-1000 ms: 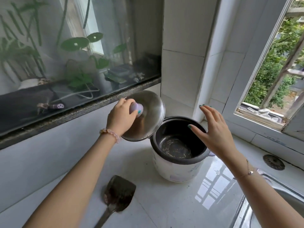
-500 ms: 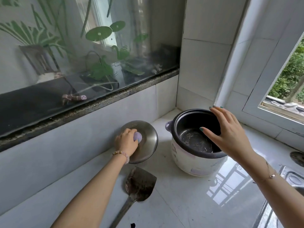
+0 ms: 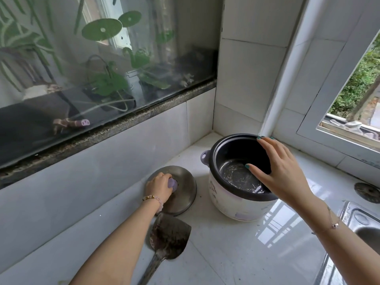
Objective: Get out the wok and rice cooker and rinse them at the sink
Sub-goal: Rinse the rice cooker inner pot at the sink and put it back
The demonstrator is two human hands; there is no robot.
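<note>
Where the counter (image 3: 226, 260) lies nearest, at the lower centre of the frame, a dark metal spatula (image 3: 169, 237) rests with its blade toward the wall. At the lower right edge the steel sink (image 3: 357, 221) shows only its corner.

Just past the spatula blade, the left hand (image 3: 159, 187) has its fingers curled round the purple knob (image 3: 173, 184) of the steel lid (image 3: 183, 194), which sits on the counter close to the tiled wall. I cannot tell whether it lies flat or leans.

To the right of the lid, apart from it, stands the rice cooker (image 3: 232, 204), uncovered, its dark inner pot (image 3: 236, 159) bare and scratched at the bottom. The right hand (image 3: 281, 173) is spread over the pot's mouth, fingers straight, fingertips at the far rim and thumb pointing inward, gripping nothing.

Behind, a stone ledge and a glass pane with green plants fill the upper left, and an open window fills the upper right.

The step in hand looks like opening the cooker before rinsing. Next, the left hand should let go of the knob and the right should close on the pot's rim, lift it straight up and carry it to the sink. No wok is in view.
</note>
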